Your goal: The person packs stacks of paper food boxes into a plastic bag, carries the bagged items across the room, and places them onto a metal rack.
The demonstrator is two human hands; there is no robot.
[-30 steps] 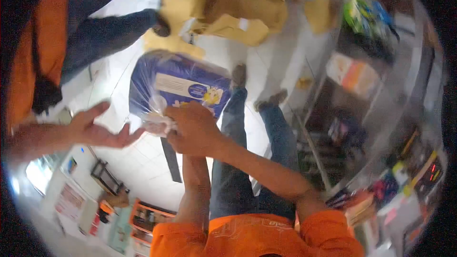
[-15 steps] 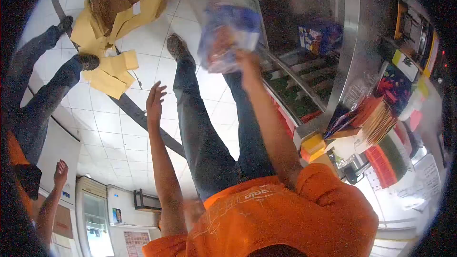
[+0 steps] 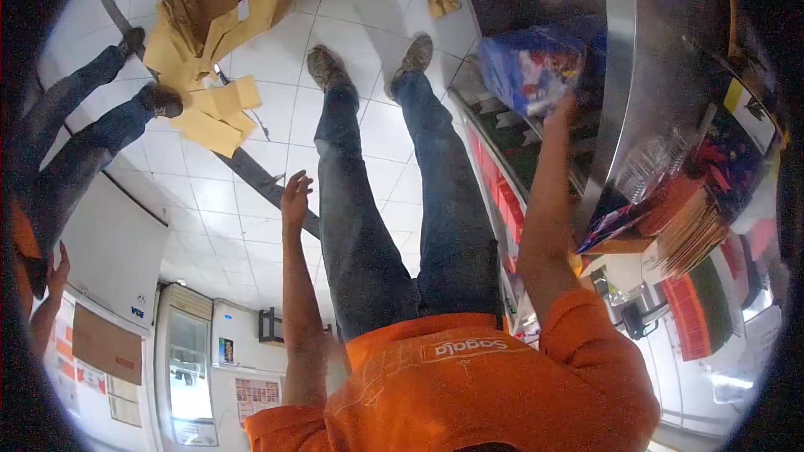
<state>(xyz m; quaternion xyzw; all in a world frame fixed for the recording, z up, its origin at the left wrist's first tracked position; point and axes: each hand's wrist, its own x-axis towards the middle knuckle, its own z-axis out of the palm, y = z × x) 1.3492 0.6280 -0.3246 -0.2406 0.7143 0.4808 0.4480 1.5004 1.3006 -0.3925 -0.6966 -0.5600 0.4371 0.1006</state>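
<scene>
My right hand (image 3: 563, 109) grips the near corner of a blue printed plastic packet (image 3: 528, 67). Motion blurs the packet, and its contents cannot be made out. It is held at the open shelf below the steel counter (image 3: 618, 59), in front of another dark blue item (image 3: 594, 38) that it partly hides. Over the floor, to the left of my legs, my left hand (image 3: 297, 199) hangs with its fingers apart and nothing in it.
A large torn brown paper sack (image 3: 222, 0) stands on the tiled floor (image 3: 276, 130), with yellowish paper pieces (image 3: 219, 113) beside it. A crumpled brown scrap (image 3: 444, 2) lies near the counter. Another person's legs (image 3: 92, 125) are at the left. Brown envelopes (image 3: 687, 238) stack on the counter.
My right hand has carried the blue packet rightward, from over the floor to the shelf under the counter. My left hand has shifted slightly right and down in view, still empty.
</scene>
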